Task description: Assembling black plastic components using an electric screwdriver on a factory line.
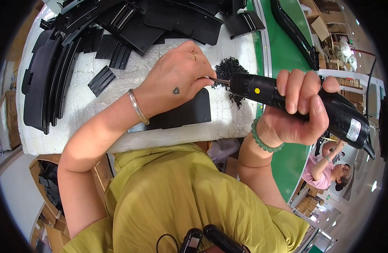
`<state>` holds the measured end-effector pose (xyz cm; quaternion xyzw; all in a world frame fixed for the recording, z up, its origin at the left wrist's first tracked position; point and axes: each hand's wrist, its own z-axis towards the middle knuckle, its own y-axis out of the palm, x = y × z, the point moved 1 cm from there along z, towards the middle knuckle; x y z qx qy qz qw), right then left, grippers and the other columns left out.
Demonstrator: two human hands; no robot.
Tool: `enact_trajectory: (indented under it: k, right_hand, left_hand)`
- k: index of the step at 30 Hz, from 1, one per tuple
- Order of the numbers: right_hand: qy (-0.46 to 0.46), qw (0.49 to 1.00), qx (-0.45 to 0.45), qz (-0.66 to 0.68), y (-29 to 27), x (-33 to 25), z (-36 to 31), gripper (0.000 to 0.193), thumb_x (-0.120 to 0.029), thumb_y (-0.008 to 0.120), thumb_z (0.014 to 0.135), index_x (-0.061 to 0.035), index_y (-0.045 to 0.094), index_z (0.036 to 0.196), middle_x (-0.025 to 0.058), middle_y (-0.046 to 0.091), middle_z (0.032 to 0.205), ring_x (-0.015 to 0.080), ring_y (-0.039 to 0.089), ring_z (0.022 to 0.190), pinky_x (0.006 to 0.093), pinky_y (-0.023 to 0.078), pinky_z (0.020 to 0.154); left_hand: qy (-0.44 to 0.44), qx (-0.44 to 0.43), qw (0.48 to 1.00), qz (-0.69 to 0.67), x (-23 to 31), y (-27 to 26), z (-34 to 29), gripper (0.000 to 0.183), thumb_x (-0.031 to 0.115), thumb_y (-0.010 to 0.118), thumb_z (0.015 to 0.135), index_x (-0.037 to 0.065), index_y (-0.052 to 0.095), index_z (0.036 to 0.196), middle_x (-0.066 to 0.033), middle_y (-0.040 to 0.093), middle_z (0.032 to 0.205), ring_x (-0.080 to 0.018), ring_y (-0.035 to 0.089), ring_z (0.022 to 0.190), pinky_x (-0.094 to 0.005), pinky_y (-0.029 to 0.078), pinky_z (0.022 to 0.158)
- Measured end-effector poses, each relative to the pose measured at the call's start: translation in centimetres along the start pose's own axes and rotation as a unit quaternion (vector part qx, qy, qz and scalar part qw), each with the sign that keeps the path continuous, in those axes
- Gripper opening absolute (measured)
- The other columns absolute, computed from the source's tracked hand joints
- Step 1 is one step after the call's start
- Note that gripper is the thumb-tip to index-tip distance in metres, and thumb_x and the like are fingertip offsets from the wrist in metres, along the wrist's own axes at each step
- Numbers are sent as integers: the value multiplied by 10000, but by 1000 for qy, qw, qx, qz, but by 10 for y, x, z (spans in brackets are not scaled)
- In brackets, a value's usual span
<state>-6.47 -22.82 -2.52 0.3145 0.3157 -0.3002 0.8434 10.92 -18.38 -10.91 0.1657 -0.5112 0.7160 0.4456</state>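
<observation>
The right hand [301,107] is wrapped tight around a black electric screwdriver [303,105]. The left hand [177,78] pinches its bit [219,80]; the fingertips hide the bit's tip.

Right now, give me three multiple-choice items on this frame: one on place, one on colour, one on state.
1. Where is the pile of small black screws?
A. on the white foam board
B. on the green belt
C. in a carton

2. What colour is the dot on the electric screwdriver?
A. red
B. yellow
C. blue

3. What does the left hand do?
A. lies flat and open
B. pinches at the driver's bit
C. holds a black panel

Answers: 1 A, the pile rests on the foam board. 2 B, a yellow dot shows on the barrel. 3 B, its fingertips meet at the bit while the right hand grips the body.
</observation>
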Motion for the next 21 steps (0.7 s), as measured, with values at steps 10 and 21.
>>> enact_trajectory:
  k: [10,21]
  right_hand:
    - [16,996,-84,8,11,-10,4,285,-93,483,736,-74,498,1020,-43,429,598,73,419,502,253,333,563]
    - [25,985,-164,-44,30,-20,-1,290,-127,501,745,-100,448,1029,-56,446,610,63,440,510,242,349,568]
  left_hand:
    - [1,32,999,31,16,-6,-5,124,42,683,641,47,648,760,-47,614,755,-232,557,836,-309,471,672]
    - [65,-11,984,163,26,-11,-17,169,92,662,690,75,630,856,-52,604,817,-261,533,928,-305,471,697]
